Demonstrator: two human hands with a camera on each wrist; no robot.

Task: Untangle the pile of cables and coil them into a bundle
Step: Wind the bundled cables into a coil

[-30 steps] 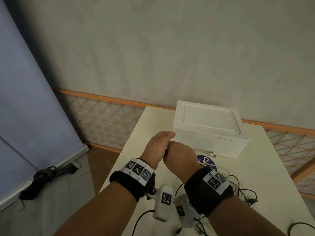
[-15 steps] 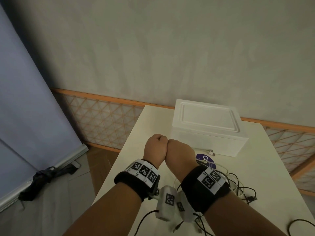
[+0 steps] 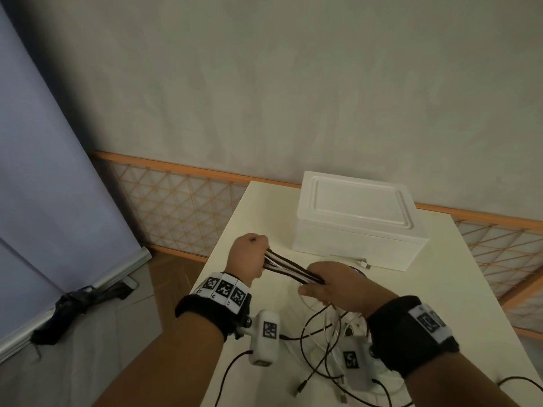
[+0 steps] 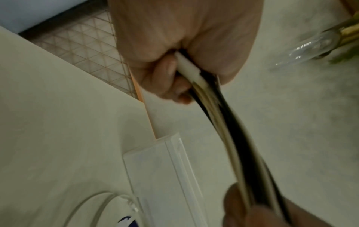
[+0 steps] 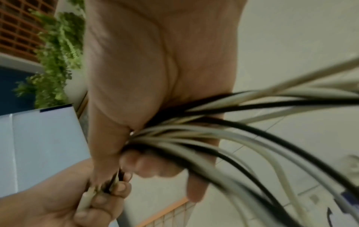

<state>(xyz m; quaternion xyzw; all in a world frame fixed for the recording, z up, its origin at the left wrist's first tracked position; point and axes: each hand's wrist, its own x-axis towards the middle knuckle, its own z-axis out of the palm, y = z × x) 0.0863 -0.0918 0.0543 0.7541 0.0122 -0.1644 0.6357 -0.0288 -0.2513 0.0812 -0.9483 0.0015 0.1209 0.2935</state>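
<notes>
Cables (image 3: 289, 268), black and white ones bunched together, stretch in a tight slanting bundle between the two hands, held in the air above the near left part of the white table (image 3: 470, 304). At the far left a pale blue screen (image 3: 44, 171) slopes down to the floor. A dark crumpled thing (image 3: 79, 306) lies at its foot, and an orange-framed lattice panel (image 3: 182, 212) runs along the base of the wall behind.

Next comes the left hand (image 3: 248, 257), the higher of the two. It is a closed fist around the upper end of the bundle. The left wrist view shows its fingers (image 4: 159, 79) curled over a white plug (image 4: 188, 66), with the bundle running out from under them.

The right hand (image 3: 338, 282) sits lower and nearer, its fingers wrapped round the lower end. In the right wrist view the strands fan out of that grip in loose curves, blurred towards the edge. Under the right wrist, slack loops (image 3: 323, 348) lie tangled on the table top.

Behind the hands, towards the right, a closed white box (image 3: 358, 218) stands on the table, apart from both hands. A white lead (image 3: 349, 257) with a plug at its end lies just in front of it.
</notes>
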